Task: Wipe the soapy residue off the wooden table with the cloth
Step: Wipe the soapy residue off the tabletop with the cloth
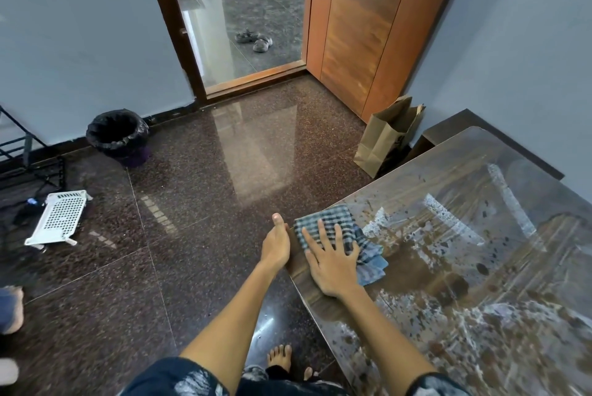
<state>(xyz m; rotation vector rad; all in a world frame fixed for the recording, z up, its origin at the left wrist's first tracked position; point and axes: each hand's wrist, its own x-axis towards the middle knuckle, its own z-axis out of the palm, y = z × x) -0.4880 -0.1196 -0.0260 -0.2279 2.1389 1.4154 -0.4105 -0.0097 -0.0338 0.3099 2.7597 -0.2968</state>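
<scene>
Flat right hand (pixel 333 262) presses checked cloth (pixel 339 229) on foamy wooden table (pixel 464 267); left hand (pixel 276 243) grips its edge.

The right hand (pixel 333 259) presses flat, fingers spread, on a checked cloth (pixel 339 229) at the near left corner of the wooden table (pixel 480 267). The left hand (pixel 276 243) holds the table's left edge beside it. White soapy streaks (pixel 455 219) cover the tabletop beyond the cloth.

Lined bin (pixel 118 136), white basket (pixel 61 218), paper bag (pixel 386 139), sandals (pixel 253 39)
</scene>
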